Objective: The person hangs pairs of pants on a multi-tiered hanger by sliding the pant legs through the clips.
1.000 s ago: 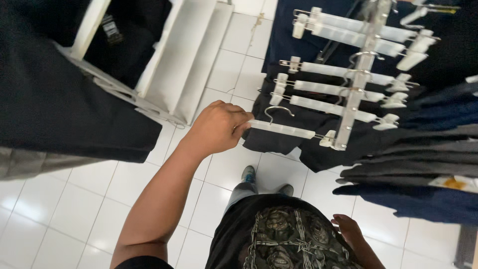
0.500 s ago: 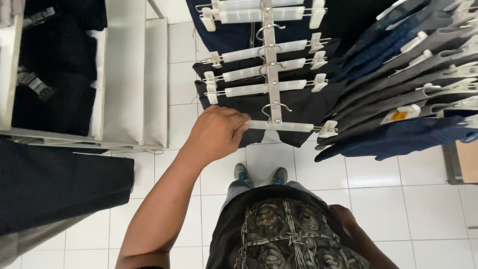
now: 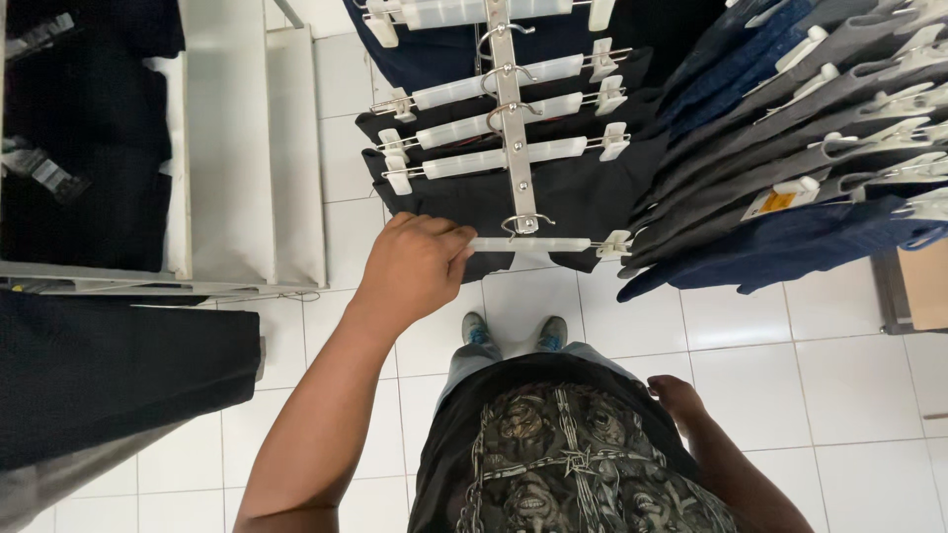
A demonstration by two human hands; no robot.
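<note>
The clip hanger [image 3: 538, 243], a pale translucent plastic bar with a metal hook and a clip at its right end, hangs nearest of 5 such hangers on a metal display arm [image 3: 512, 118], and the left hand [image 3: 413, 266] is closed around its left end, fingers curled over the bar. The right hand [image 3: 674, 395] hangs low beside the hip, loosely curled and holding nothing. Below, 2 shoes [image 3: 513, 334] stand on a floor of glossy white square tiles [image 3: 750, 385] with thin grey joints. Dark folded trousers [image 3: 553, 197] hang from the clips, their cloth smooth and matte, crowding just behind the gripped bar. To the right, a second row of grey and navy garments [image 3: 790, 148] fans out on similar hangers, one bearing a small yellow tag [image 3: 775, 202]. To the left stands a white shelf unit [image 3: 247, 158] with dark folded clothes [image 3: 89, 168] stacked inside, and another dark garment [image 3: 109, 385] spreads nearer.
</note>
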